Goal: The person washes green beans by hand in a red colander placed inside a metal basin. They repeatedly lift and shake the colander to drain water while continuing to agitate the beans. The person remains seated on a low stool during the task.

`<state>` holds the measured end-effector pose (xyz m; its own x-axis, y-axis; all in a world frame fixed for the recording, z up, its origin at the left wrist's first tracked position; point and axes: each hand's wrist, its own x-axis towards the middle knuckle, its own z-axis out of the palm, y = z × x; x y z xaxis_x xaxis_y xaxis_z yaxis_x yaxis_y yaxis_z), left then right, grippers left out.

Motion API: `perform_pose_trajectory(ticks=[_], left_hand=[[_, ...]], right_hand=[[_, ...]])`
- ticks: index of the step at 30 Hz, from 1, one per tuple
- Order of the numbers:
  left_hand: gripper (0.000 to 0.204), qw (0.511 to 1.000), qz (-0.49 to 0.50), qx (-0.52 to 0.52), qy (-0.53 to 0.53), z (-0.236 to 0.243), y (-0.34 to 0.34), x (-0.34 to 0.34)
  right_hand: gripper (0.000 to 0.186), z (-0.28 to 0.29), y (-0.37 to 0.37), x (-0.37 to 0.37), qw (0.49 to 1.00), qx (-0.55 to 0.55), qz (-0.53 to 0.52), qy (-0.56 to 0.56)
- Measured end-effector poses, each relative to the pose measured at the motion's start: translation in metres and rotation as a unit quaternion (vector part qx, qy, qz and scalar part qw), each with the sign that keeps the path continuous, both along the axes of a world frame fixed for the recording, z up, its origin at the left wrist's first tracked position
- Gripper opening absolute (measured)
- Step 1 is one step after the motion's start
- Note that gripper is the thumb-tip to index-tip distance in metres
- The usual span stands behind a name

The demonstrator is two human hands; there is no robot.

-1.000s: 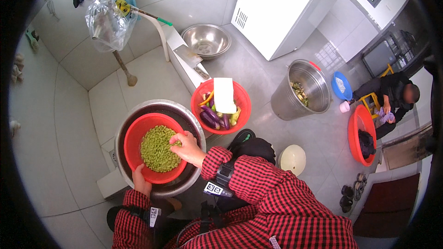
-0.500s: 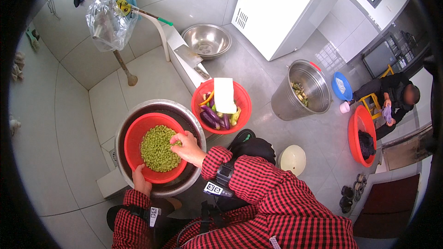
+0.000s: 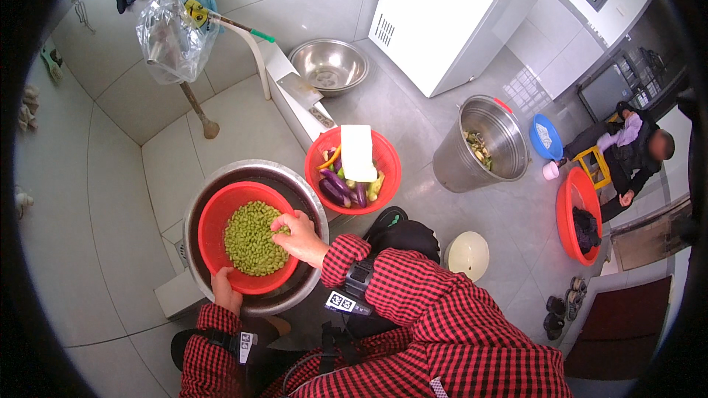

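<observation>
A red basin [image 3: 209,231] of small green shelled beans [image 3: 249,239] sits inside a wide steel bowl [image 3: 262,166], with dark inside around it. My left hand [image 3: 225,289] is closed on the basin's near-left rim. My right hand [image 3: 299,236] reaches over the right rim, fingertips bent into the beans; what they pinch, if anything, is hidden. Just beyond, a red colander [image 3: 391,169] holds purple eggplants [image 3: 335,192] and other vegetables, with a white rectangular item [image 3: 357,151] lying on top.
A steel bucket [image 3: 450,162] with scraps, white bowl [image 3: 468,250] and empty steel bowl [image 3: 324,60] stand around me, near a white appliance [image 3: 435,15]. A co-worker [image 3: 640,162] sits at right beside a red tub [image 3: 566,217] and blue basin [image 3: 544,147]. A ledge [image 3: 291,118] edges the tiled corner.
The co-worker has raised the lilac cloth from over the red tub up toward their body and shoulder, and leans slightly differently. My hands show no visible movement.
</observation>
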<state>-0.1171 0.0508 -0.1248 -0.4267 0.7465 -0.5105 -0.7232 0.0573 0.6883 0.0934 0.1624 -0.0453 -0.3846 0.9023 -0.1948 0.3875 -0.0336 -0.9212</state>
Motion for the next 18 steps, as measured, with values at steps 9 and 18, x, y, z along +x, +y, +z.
perform_pose_trajectory(ticks=[9, 18], left_hand=[[0.050, 0.999, -0.015, 0.026, 0.027, 0.007, 0.000, 0.005], [0.046, 0.997, -0.076, -0.010, 0.005, -0.024, -0.007, -0.019]], right_hand=[[0.020, 0.001, 0.001, 0.000, 1.000, 0.007, 0.007, -0.002], [0.021, -0.018, 0.001, -0.006, 0.996, 0.089, -0.020, -0.007]])
